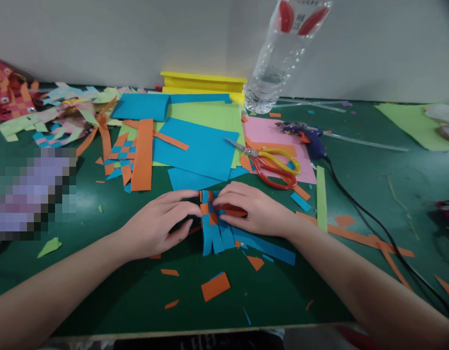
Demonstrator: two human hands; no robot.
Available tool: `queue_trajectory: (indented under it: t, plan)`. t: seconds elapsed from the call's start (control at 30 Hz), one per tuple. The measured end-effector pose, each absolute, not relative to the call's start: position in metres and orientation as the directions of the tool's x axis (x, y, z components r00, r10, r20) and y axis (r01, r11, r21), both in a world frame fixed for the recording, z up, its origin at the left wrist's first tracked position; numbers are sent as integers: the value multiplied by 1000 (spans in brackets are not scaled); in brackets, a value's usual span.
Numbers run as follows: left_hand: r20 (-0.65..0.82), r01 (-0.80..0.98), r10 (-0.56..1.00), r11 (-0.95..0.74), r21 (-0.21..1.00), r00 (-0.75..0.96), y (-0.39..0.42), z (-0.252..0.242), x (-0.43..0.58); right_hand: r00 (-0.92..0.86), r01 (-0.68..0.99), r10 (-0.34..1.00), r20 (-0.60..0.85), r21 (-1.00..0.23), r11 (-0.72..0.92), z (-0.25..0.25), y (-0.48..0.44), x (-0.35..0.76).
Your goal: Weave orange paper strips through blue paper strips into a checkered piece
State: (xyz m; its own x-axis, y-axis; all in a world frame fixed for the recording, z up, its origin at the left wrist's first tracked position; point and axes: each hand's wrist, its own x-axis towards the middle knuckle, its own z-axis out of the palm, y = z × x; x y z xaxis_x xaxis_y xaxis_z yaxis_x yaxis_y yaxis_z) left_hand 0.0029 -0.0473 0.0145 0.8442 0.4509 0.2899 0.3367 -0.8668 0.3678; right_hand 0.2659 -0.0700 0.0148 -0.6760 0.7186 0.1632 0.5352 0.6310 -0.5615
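Observation:
Between my two hands stands a small woven paper piece (210, 216), blue strips crossed with orange ones in a checker pattern. Its loose blue ends fan out toward me. My left hand (162, 221) has its curved fingertips against the left edge of the weave. From the other side, the fingers of my right hand (248, 209) pinch it, with a bit of orange strip showing under them. A loose blue strip (268, 247) lies below my right hand. The fingertips partly hide the upper right of the weave.
Scissors (275, 163) and a glue gun (304, 136) with a black cord lie to the right. Blue sheets (197, 148), an orange strip (142, 155) and a finished checkered piece (123, 150) are behind. A plastic bottle (273, 63) stands at the wall; a blurred-out phone-like object (31, 189) is left.

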Motion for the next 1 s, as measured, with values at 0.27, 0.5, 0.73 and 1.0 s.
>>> queue_trajectory:
  t: [0.27, 0.5, 0.73, 1.0]
  plan:
    - [296, 311, 351, -934, 174, 889, -47, 19, 7, -671, 543, 726, 154, -565, 621, 18, -71, 265]
    - [379, 317, 310, -947, 47, 872, -52, 15, 6, -671, 524, 722, 170, -580, 624, 20, -70, 264]
    - [275, 280, 298, -955, 103, 914, -50, 14, 8, -667, 517, 719, 196, -573, 636, 18, -71, 264]
    - [188, 287, 358, -903, 321, 915, -45, 17, 8, -616, 474, 752, 236, -651, 593, 17, -72, 266]
